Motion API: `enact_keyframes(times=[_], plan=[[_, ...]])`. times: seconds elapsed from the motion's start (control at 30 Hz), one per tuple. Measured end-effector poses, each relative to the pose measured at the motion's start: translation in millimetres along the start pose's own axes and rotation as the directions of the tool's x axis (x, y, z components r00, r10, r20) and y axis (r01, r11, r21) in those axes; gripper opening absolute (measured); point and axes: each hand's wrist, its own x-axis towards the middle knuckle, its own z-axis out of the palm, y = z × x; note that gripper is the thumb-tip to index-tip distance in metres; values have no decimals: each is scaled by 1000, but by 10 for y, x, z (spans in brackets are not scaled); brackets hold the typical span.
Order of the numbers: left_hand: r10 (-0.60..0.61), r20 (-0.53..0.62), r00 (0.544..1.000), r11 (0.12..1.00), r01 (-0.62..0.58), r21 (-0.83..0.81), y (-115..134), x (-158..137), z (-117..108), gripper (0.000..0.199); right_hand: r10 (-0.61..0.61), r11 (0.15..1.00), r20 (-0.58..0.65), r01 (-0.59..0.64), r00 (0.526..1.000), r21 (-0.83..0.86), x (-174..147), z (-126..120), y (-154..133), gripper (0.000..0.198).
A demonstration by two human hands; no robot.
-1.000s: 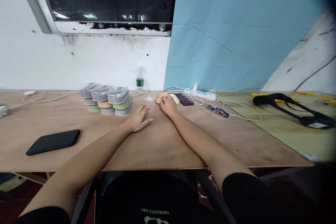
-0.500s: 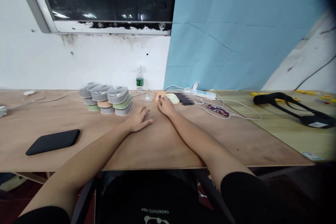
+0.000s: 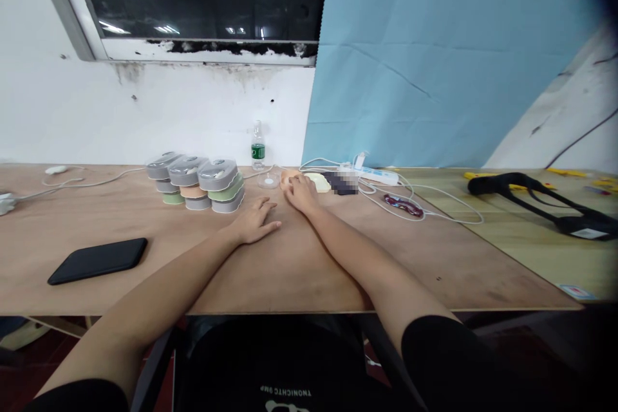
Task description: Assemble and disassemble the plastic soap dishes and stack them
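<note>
My left hand (image 3: 255, 220) lies flat on the tabletop, palm down, thumb apart from the fingers, holding nothing. My right hand (image 3: 302, 197) rests palm down at the near side of a small peach-coloured object (image 3: 286, 175), fingers stretched over it and covering part of it. A pale yellow dish-like piece (image 3: 320, 182) sits just right of those fingers. To their left is a clear round disc (image 3: 268, 180) with a white centre. Stacked lidded boxes (image 3: 218, 185) in grey, green and peach stand left of my left hand.
A black phone-like slab (image 3: 98, 261) lies at the left. Behind stands a green-labelled plastic bottle (image 3: 258, 149). Toward the right are a dark, partly blurred item (image 3: 338, 185), a white power strip (image 3: 379, 175), loose cables, a dark red patterned object (image 3: 403, 205) and a black strap-like frame (image 3: 535, 196).
My right hand has shifted slightly left, and its fingers now cover a small dark spot seen earlier on the peach-coloured object. My left hand stays in place.
</note>
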Motion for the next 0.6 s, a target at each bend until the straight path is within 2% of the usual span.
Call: enact_keyframes(times=[0.17,0.37,0.47,0.53,0.6], plan=[[46,-16,999,999,-46,-4,-8,-2,-3,69,-162,987,61,162,985,8,110,50,-287,52],[115,-93,989,993,-112,37,62,3,-89,60,-132,991,183,130,974,21,116,53,-302,50],[144,-223,964,981,-109,158,98,9,-206,51,-156,988,163,153,974,27,79,41,-248,50],[115,-358,927,968,-23,249,98,3,-310,43,-178,984,127,174,976,39,60,51,-220,52],[62,-515,855,945,116,307,65,-13,-419,40,-196,980,89,191,977,63,53,78,-205,56]])
